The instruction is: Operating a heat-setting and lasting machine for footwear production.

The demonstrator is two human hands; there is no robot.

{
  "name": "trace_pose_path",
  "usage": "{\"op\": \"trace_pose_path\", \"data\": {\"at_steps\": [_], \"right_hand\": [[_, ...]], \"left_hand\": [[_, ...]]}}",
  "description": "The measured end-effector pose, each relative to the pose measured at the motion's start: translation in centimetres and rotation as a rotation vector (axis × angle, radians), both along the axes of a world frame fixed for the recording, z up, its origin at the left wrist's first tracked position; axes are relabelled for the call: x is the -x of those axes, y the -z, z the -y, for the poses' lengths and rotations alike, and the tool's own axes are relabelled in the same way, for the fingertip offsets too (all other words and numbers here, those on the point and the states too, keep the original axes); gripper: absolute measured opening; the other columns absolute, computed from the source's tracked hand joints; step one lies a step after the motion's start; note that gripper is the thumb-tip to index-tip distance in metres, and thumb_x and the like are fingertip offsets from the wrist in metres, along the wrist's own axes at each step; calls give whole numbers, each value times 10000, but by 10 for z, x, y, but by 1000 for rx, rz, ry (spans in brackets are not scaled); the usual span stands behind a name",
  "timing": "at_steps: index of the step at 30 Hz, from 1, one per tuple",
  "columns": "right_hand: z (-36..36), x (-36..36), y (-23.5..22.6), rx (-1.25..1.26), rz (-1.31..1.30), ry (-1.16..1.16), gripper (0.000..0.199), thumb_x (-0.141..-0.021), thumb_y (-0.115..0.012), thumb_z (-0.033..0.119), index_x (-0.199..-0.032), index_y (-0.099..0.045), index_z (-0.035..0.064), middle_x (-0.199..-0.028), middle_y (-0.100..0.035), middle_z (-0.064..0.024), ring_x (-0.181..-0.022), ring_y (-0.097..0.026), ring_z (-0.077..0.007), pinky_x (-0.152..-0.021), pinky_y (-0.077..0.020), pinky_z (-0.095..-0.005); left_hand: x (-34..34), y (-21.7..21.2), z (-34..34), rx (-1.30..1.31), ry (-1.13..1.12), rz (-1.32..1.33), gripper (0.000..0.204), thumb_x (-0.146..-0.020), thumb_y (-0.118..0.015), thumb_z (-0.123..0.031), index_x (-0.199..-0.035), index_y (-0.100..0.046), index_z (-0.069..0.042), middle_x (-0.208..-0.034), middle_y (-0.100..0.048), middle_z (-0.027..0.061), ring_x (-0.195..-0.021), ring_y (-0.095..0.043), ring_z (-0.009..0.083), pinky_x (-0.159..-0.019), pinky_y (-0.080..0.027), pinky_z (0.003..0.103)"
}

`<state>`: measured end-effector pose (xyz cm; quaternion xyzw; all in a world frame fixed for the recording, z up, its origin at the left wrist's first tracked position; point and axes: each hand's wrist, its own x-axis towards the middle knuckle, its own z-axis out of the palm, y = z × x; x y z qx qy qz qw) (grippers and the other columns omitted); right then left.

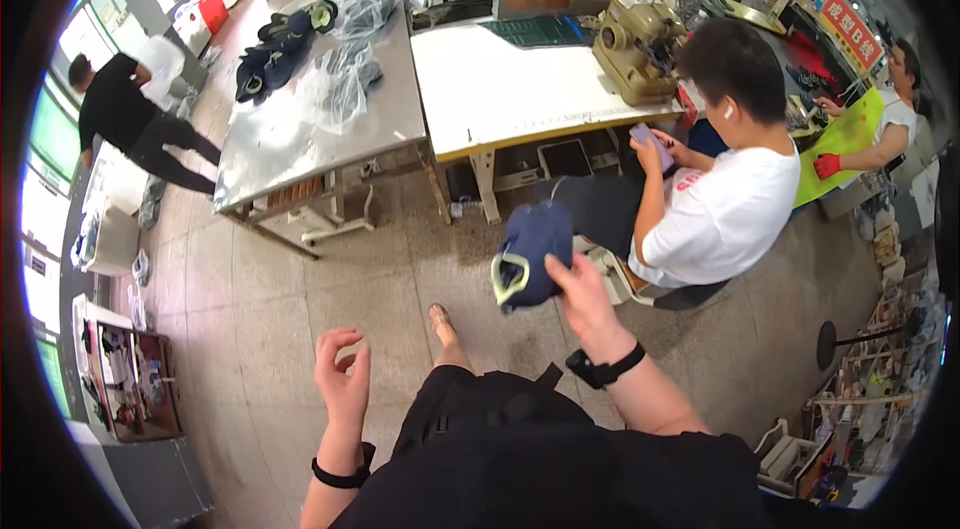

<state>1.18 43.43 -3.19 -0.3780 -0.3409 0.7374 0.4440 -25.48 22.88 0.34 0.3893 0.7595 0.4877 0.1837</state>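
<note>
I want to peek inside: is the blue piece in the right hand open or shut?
Open: the blue piece has a pale rim around a dark hollow.

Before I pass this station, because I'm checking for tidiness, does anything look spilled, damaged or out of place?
Nothing spilled or damaged stands out. The untidiest spot is the metal table, where crumpled clear plastic lies beside a loose row of dark shoe uppers. The navy shoe upper in the right hand shows no obvious damage.
</note>
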Motion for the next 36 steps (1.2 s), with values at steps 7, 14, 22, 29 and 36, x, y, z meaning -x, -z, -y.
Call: {"op": "trace_pose_path", "data": {"at_steps": [7,14,22,29,36], "right_hand": [[-219,82,-59,-430,105,315,260,-879,-627,49,-1115,-561,-39,-1077,-646,-78,-947,-598,-127,-879,-455,-267],[-427,84,-104,-756,641,627,273,-752,-765,80,-933,-596,-35,-856,-667,-63,-769,-603,-102,-698,-474,-241],[-726,58,-126,-873,810,798,353,-736,-780,149,-979,-587,-19,-890,-684,-103,-801,-647,-184,-730,-487,-291],[-912,78,-112,-709,1002,913,399,-713,-785,237,-1030,-615,66,-988,-660,-113,-887,-639,-260,-776,-488,-363],[-974,52,-103,-935,1149,1030,324,-812,-696,154,-1117,-637,64,-1038,-618,-92,-885,-604,-196,-777,-503,-331]], "left_hand": [[131,8,-130,-99,-58,144,59,-855,-608,-16,-893,-578,-50,-1015,-556,40,-941,-552,123,-669,-490,226],[201,-3,-291,-69,119,90,68,-844,-607,-2,-874,-569,-50,-961,-552,20,-894,-547,113,-684,-469,229],[242,48,-404,158,-38,207,64,-838,-635,-41,-874,-584,-54,-905,-575,3,-833,-558,94,-630,-443,221],[249,34,-487,235,-118,144,75,-847,-640,-60,-886,-601,-9,-808,-619,34,-737,-574,104,-639,-475,244],[243,16,-565,382,48,194,141,-866,-663,-134,-955,-641,-26,-866,-644,52,-842,-581,130,-735,-480,285]]}}
